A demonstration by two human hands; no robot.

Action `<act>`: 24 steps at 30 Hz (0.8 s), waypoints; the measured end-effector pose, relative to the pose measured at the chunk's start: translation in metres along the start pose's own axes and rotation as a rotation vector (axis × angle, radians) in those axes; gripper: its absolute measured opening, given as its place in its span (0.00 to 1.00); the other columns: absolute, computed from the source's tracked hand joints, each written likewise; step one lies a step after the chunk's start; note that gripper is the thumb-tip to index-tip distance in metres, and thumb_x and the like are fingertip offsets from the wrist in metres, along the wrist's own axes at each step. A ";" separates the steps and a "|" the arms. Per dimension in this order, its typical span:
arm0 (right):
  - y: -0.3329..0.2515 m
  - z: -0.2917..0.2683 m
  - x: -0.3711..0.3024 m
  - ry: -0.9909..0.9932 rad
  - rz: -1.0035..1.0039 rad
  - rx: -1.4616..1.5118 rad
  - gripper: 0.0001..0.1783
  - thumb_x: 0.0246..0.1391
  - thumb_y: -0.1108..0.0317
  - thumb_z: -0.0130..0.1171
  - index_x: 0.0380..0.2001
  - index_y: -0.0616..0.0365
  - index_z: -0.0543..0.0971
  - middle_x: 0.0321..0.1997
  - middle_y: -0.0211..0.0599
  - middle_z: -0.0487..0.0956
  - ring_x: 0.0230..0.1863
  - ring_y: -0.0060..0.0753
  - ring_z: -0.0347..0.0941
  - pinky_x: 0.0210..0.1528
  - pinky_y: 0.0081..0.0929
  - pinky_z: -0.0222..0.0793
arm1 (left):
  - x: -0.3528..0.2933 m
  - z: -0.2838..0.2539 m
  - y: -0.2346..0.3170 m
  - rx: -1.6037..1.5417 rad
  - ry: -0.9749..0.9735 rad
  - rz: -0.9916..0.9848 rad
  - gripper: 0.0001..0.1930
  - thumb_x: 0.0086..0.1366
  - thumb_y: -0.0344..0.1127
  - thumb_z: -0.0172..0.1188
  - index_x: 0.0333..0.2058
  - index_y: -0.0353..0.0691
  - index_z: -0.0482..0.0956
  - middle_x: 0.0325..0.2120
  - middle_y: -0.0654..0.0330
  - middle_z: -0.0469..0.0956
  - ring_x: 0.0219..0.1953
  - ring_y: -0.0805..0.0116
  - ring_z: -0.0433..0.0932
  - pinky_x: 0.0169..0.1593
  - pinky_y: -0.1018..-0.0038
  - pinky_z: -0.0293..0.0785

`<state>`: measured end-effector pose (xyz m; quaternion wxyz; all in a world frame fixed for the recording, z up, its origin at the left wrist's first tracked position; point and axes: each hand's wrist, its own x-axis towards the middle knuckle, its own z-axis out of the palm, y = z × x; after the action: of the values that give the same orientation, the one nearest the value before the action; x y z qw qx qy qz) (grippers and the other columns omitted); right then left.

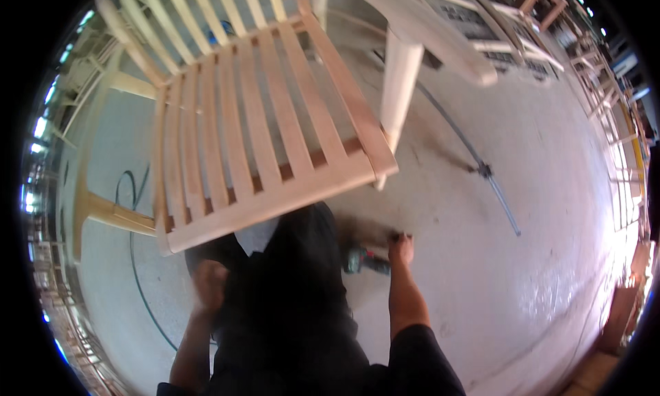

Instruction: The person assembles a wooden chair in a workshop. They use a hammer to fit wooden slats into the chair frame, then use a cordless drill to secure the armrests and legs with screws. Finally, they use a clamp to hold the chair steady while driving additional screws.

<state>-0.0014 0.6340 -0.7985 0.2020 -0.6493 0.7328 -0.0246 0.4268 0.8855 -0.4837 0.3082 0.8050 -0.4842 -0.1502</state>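
A pale wooden slatted chair stands tilted in front of me, its front rail just beyond my knees. On the right, my right hand is low over the floor with fingers curled closed; something small and dark shows at the fingertips, too unclear to name. Just left of that hand is a dark green and black cordless drill; whether the two touch is unclear. My left hand hangs by my left thigh below the chair's front corner, its fingers smeared by motion.
A long metal bar clamp lies on the floor to the right. A dark hose curves along the floor at left. Pale wooden frames stand at the far right, with more chair frames along both sides. A cardboard box is at lower right.
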 end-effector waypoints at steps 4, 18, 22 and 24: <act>-0.013 -0.006 0.000 -0.153 0.019 0.007 0.16 0.60 0.61 0.56 0.45 0.58 0.81 0.47 0.48 0.80 0.48 0.50 0.79 0.48 0.45 0.77 | 0.016 0.018 0.042 -0.561 -0.365 -0.252 0.08 0.67 0.35 0.58 0.31 0.39 0.79 0.29 0.53 0.79 0.31 0.52 0.79 0.38 0.62 0.76; -0.190 -0.179 -0.147 -0.220 -0.780 0.560 0.13 0.50 0.66 0.69 0.38 0.58 0.82 0.34 0.46 0.82 0.38 0.49 0.82 0.39 0.38 0.77 | 0.044 0.109 0.090 -0.267 -0.634 0.449 0.03 0.63 0.30 0.58 0.32 0.39 0.78 0.29 0.56 0.77 0.31 0.60 0.77 0.37 0.65 0.74; -0.201 -0.164 -0.149 -0.197 -0.877 0.344 0.15 0.50 0.66 0.69 0.42 0.56 0.82 0.38 0.46 0.83 0.39 0.51 0.81 0.39 0.40 0.77 | 0.033 0.110 0.080 -0.562 -0.583 0.105 0.01 0.61 0.29 0.59 0.30 0.40 0.78 0.28 0.57 0.77 0.30 0.61 0.77 0.36 0.65 0.73; -0.207 -0.187 -0.158 -0.233 -0.770 0.587 0.15 0.50 0.66 0.68 0.43 0.56 0.82 0.39 0.47 0.83 0.40 0.52 0.81 0.40 0.40 0.77 | 0.033 0.106 0.066 -0.670 -0.581 0.008 0.05 0.65 0.32 0.56 0.32 0.41 0.78 0.28 0.58 0.76 0.31 0.63 0.77 0.37 0.66 0.74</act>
<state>0.1443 0.7111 -0.5234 0.4329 -0.7870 0.3748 -0.2298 0.3399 0.7965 -0.5206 0.4040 0.5832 -0.4786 -0.5174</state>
